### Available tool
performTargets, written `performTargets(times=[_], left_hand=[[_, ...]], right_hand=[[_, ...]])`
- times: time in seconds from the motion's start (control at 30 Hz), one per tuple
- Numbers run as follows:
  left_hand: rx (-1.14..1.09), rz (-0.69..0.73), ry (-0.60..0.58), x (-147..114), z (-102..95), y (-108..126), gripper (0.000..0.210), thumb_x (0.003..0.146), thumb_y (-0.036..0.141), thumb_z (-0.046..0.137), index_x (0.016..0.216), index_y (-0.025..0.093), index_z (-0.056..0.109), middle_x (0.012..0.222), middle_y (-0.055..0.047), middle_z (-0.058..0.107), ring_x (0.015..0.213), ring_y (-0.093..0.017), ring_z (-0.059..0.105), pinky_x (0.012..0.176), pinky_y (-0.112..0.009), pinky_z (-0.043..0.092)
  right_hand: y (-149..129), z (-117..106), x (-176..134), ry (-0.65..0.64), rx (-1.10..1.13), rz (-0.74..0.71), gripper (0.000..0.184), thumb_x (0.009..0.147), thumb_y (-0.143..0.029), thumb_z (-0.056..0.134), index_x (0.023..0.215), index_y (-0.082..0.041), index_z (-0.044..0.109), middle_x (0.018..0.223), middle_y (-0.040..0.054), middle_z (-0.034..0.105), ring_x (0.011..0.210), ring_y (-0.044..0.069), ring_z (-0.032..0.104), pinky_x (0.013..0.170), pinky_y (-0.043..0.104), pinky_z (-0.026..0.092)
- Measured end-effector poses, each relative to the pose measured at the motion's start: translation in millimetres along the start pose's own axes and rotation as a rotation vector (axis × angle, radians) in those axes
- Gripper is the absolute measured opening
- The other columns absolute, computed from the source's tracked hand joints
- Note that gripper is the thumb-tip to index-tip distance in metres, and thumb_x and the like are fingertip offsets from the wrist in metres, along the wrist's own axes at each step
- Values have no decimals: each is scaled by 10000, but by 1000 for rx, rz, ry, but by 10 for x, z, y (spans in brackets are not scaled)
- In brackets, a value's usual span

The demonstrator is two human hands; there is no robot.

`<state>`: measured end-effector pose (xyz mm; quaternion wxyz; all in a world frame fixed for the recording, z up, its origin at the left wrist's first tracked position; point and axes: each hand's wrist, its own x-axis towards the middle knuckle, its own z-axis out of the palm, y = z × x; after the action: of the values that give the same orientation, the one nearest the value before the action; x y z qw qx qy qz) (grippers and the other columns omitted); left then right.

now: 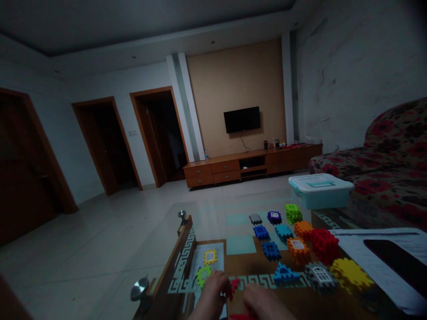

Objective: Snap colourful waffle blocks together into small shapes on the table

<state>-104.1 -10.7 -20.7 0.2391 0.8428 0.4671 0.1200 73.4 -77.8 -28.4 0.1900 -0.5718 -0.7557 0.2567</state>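
My left hand [215,289] reaches over the near edge of the glass-topped table, with its fingers curled against a small red toothed building tile [235,284]. Just beyond those fingers lies a lime-green toothed tile [203,276], and farther off a yellow tile with a white window insert [210,256]. To the right, my right hand [262,302] is closed, its fingertips mostly hidden. A second red piece [242,317] shows below it at the frame's bottom edge; the grip on it is unclear. Nearest on that side is a blue triangular-looking tile group [285,273].
Stacks of toothed tiles, including orange [298,250], red [324,245], yellow [352,274] and grey [320,276], stand on the right. Beyond are papers [376,262], a dark phone [396,258] and a lidded teal box [320,191]. Metal knobs [139,289] stick out on the left.
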Motion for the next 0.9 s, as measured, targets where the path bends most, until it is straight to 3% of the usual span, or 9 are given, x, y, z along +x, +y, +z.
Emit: performTargets(times=[0.13, 0.27, 0.4, 0.53, 0.63, 0.77, 0.9], left_hand=[[-71, 70, -56, -36, 67, 40, 297, 549, -29, 488, 716, 174, 627, 887, -35, 643, 889, -176, 536, 799, -264, 358], [-144, 24, 11, -46, 14, 46, 258, 580, -7, 455, 698, 172, 597, 809, -30, 630, 796, -167, 550, 741, -264, 378], [-113, -47, 111, -44, -91, 46, 297, 536, -14, 406, 723, 172, 544, 839, -50, 587, 843, -184, 529, 767, -283, 369], [-113, -65, 62, -74, -71, 75, 362, 539, -7, 451, 852, 167, 509, 941, -65, 565, 876, -183, 503, 792, -282, 376], [-105, -71, 22, -88, -9, 88, 427, 557, -18, 476, 948, 151, 502, 981, -73, 558, 896, -178, 494, 816, -280, 378], [-91, -80, 15, -77, 36, 85, 390, 605, -3, 494, 953, 170, 520, 956, -42, 554, 860, -157, 489, 782, -258, 376], [-80, -102, -17, -58, 65, 76, 305, 631, 15, 498, 882, 180, 550, 851, 2, 544, 797, -137, 474, 733, -241, 357]], right_hand=[[13, -238, -4, 267, -56, -7, 269, 650, -3, 469, 821, -181, 577, 929, 59, 629, 846, 203, 555, 710, 284, 369], [10, -209, 113, 336, -112, 70, 304, 661, 28, 444, 844, -176, 578, 941, 59, 625, 887, 216, 550, 736, 297, 371], [-140, -175, 206, 243, -173, 103, 378, 675, 29, 455, 971, -145, 614, 1081, 107, 620, 1032, 267, 530, 842, 337, 376], [-218, -125, 194, 59, -154, -9, 270, 772, -87, 525, 1003, -161, 644, 1146, 109, 609, 1075, 282, 518, 871, 354, 380], [-143, -108, 143, -28, -102, -93, 235, 732, -165, 641, 965, -184, 662, 1133, 80, 614, 1047, 262, 524, 844, 324, 384], [-2, -94, 114, -34, -27, -161, 273, 646, -205, 735, 913, -221, 677, 1091, 33, 616, 992, 226, 525, 789, 282, 369], [49, 10, 158, -4, 14, -125, 121, 653, -176, 720, 765, -200, 679, 966, 17, 625, 924, 195, 534, 700, 248, 347]])
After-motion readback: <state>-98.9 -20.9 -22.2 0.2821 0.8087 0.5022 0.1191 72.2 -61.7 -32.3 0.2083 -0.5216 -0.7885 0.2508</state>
